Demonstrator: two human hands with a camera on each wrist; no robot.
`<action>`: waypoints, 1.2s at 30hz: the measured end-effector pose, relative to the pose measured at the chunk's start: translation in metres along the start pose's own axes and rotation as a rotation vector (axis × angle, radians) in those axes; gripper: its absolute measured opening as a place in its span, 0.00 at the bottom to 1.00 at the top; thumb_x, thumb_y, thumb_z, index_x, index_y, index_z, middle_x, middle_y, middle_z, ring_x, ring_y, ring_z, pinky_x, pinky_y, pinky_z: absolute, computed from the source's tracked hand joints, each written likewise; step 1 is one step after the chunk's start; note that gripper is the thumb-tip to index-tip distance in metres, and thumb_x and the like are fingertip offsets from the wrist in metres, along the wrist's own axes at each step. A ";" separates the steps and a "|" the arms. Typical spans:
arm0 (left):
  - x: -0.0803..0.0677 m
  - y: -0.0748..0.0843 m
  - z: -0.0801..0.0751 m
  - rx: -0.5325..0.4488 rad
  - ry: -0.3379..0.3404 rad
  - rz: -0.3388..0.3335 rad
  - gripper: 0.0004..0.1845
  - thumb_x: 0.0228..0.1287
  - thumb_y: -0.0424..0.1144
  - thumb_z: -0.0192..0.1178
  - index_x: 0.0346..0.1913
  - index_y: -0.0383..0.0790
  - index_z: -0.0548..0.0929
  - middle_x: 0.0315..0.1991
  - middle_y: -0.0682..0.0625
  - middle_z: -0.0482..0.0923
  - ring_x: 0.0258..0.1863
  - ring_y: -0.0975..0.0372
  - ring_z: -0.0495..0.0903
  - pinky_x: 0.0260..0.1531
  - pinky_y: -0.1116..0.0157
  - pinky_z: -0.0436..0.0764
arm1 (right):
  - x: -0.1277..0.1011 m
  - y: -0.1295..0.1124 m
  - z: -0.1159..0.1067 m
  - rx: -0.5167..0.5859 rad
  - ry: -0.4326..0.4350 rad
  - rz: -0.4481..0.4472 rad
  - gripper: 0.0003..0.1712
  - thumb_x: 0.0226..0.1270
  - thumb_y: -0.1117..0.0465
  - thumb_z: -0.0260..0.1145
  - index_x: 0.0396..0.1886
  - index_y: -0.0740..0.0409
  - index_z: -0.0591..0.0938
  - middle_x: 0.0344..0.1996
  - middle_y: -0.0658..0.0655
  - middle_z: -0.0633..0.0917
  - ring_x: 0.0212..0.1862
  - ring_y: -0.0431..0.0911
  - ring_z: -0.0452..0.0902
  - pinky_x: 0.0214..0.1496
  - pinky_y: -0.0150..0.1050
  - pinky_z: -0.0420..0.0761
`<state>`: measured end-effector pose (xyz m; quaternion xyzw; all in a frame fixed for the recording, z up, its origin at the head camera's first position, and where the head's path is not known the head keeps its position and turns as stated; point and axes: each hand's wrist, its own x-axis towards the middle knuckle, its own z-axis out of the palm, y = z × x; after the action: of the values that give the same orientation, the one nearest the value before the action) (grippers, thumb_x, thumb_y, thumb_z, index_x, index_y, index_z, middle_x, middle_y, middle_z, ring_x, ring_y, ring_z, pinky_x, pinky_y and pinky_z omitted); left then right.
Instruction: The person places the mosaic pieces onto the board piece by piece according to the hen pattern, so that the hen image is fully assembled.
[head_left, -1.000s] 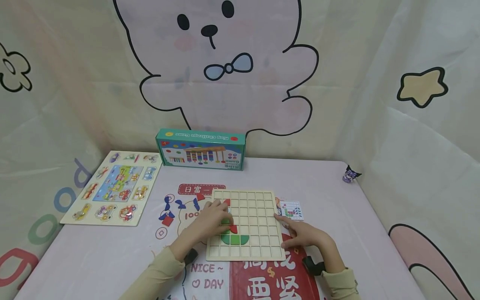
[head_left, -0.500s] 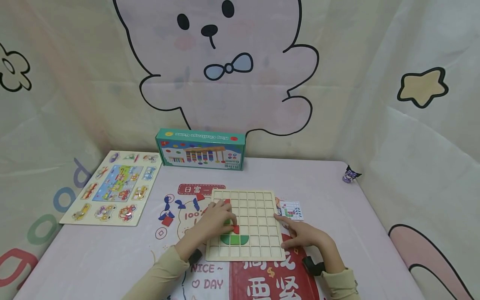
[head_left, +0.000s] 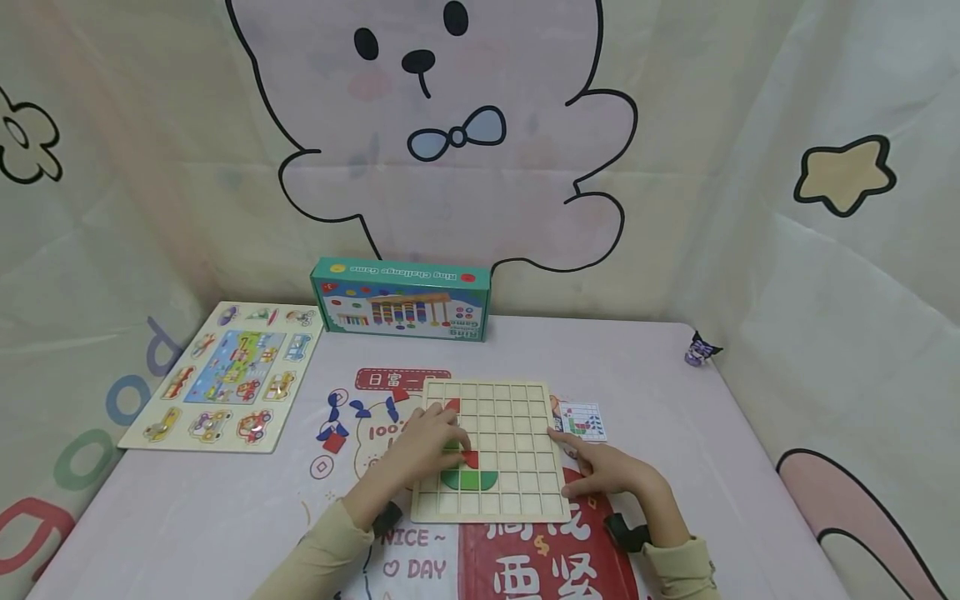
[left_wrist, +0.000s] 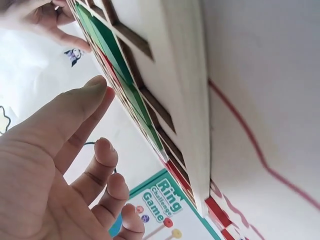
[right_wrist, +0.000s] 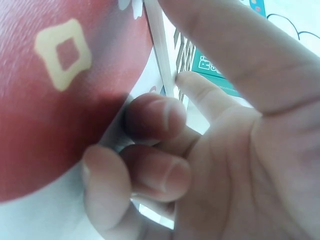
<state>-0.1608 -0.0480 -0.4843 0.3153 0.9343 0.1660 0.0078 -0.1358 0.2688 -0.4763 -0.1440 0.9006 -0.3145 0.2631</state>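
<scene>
The table (head_left: 690,433) has a whitish, printed cover; cartoon-printed fabric drapes (head_left: 720,208) surround it. The flat, cream wooden grid board (head_left: 517,418) lies mid-table, holding green pieces (head_left: 469,480) and red pieces (head_left: 471,460) on its left side. Hands are apart. Left hand (head_left: 424,442): thumb and index extended at one red piece; contact unclear. Right hand (head_left: 603,467): fingers spread at the board's right edge. Table surface extends rightward beyond it; a green cardboard box (head_left: 401,300) stands behind.
</scene>
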 end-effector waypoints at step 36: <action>-0.073 -0.062 -0.032 0.005 0.130 -0.287 0.09 0.49 0.44 0.69 0.36 0.52 0.86 0.31 0.57 0.72 0.34 0.61 0.65 0.36 0.57 0.64 | -0.001 -0.002 0.000 -0.024 0.010 0.002 0.51 0.48 0.46 0.72 0.71 0.48 0.59 0.40 0.57 0.78 0.37 0.45 0.71 0.34 0.38 0.75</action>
<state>-0.1423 -0.1475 -0.4805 0.1672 0.9687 0.1811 -0.0301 -0.1349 0.2677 -0.4754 -0.1449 0.9058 -0.3042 0.2571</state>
